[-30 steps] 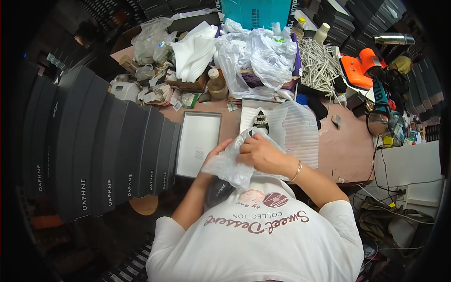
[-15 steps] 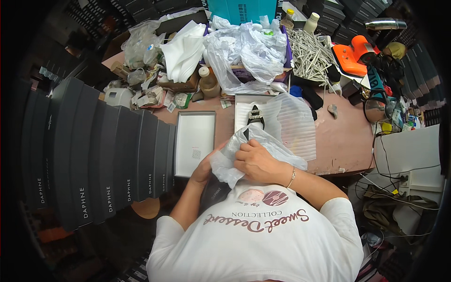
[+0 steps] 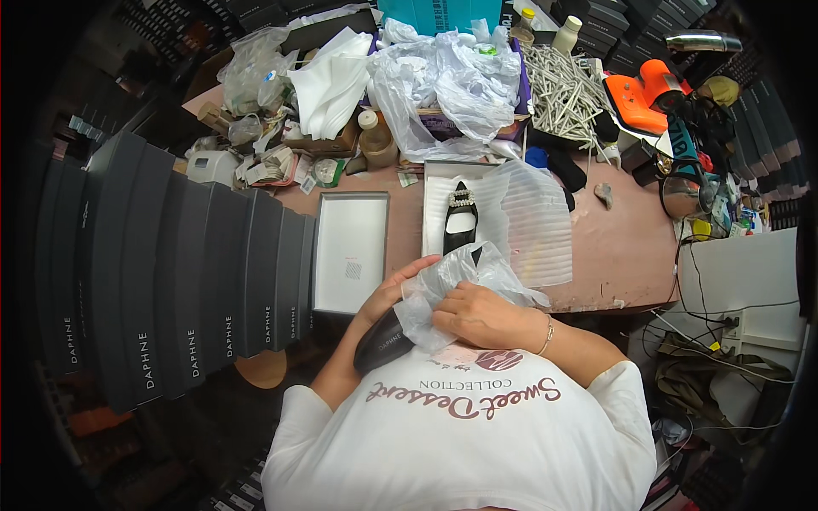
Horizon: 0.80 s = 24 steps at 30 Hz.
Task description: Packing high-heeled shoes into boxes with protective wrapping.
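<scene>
A crumpled translucent plastic bag is between my hands, close to my body. My right hand is closed on it with bent fingers. My left hand grips its left side, fingers reaching along the top edge and partly covered by plastic. A small dark point shows at the bag's upper edge; what lies inside is mostly hidden. Just beyond, a black pointed shoe with a sparkling buckle lies in an open shoe box. A white ribbed foam sheet spreads over the box's right side.
A shallow box lid lies left of the shoe box. Tall stacked dark boxes line the left. Behind are a bin of crumpled plastic, a pile of pale sticks and a bottle. An orange device stands right.
Both hands and the bag have come nearer my body and lower. More of the shoe in the box now shows. My left fingers have come into sight above the bag.
</scene>
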Each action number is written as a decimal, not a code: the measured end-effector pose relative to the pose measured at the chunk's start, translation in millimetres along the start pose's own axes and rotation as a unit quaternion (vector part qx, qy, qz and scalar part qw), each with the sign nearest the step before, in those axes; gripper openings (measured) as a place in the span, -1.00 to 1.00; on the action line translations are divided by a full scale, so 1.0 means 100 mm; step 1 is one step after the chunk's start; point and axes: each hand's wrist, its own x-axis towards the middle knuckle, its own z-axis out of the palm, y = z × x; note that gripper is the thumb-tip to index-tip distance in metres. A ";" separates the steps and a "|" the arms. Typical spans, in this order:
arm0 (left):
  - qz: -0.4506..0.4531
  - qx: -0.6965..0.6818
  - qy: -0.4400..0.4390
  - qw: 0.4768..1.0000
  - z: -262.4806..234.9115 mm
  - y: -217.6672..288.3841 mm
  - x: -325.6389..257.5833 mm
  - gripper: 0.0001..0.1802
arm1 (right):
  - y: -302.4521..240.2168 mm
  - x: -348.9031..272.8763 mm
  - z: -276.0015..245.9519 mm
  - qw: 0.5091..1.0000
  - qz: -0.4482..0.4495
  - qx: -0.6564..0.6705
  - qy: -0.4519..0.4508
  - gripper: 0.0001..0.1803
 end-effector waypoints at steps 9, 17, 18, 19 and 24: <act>-0.028 0.031 -0.091 0.995 0.02 0.02 -0.03 -0.17 | 0.06 -0.06 -0.36 0.954 0.129 0.270 -0.027 -0.83; -0.032 0.145 0.033 0.988 -0.02 0.14 0.15 -0.34 | -0.06 0.15 0.24 0.976 0.110 -0.186 -0.006 -0.89; -0.024 0.163 0.050 0.985 -0.05 0.17 0.19 -0.36 | -0.04 0.22 0.32 0.966 0.127 -0.225 -0.008 -0.89; -0.015 0.181 0.066 0.981 -0.07 0.19 0.23 -0.38 | -0.02 0.29 0.39 0.954 0.143 -0.264 -0.010 -0.89; 0.062 0.175 0.155 0.970 -0.15 0.19 0.26 -0.38 | 0.09 0.45 0.51 0.959 0.129 -0.251 0.026 -0.88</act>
